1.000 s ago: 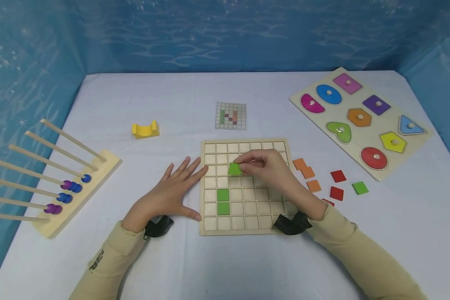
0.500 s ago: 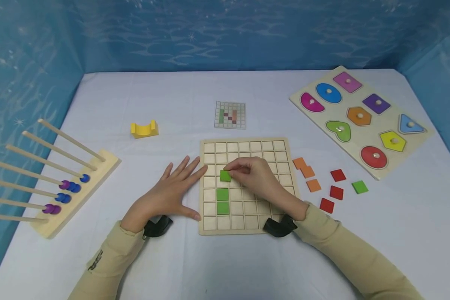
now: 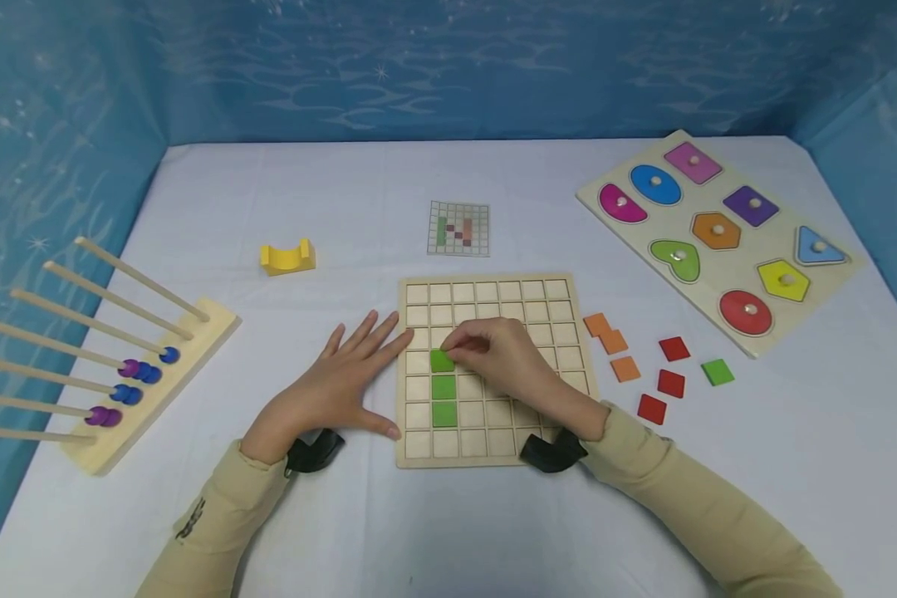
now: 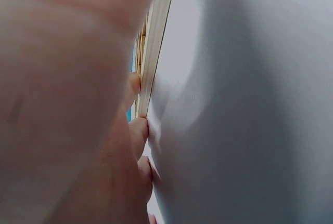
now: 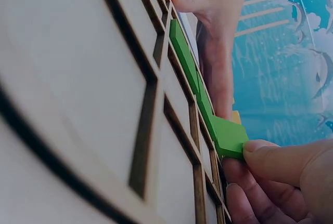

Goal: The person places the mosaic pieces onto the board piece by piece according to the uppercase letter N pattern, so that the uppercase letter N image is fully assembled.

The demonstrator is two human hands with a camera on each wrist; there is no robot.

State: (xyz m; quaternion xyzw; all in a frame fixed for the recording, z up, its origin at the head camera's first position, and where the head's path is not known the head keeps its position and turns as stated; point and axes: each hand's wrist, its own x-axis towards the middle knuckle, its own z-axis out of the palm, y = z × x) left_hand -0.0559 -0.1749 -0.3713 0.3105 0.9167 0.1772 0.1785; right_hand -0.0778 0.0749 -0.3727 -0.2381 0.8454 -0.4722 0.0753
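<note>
A wooden grid board (image 3: 486, 463) lies in front of the person. Two green square tiles (image 3: 444, 400) sit in neighbouring cells of its second column. Just above them, my right hand (image 3: 501, 353) pinches another green tile (image 3: 440, 360) between thumb and fingers. In the right wrist view that tile (image 5: 230, 136) is tilted, one edge down at the grid. My left hand (image 3: 340, 390) lies spread with straight fingers at the board's left edge, fingertips and thumb against the frame; the left wrist view shows fingers (image 4: 138, 135) along the board's side (image 4: 156, 42).
Loose orange tiles (image 3: 624, 369), red tiles (image 3: 652, 409) and a green tile (image 3: 718, 373) lie right of the board. A pattern card (image 3: 459, 229) is behind it. Further out are a yellow block (image 3: 288, 259), a bead peg rack (image 3: 157, 390) and a knobbed shape puzzle (image 3: 643, 237).
My right hand has moved left and toward the person with the green tile, from the third column to the cell above the two green tiles. The left hand stays in place.
</note>
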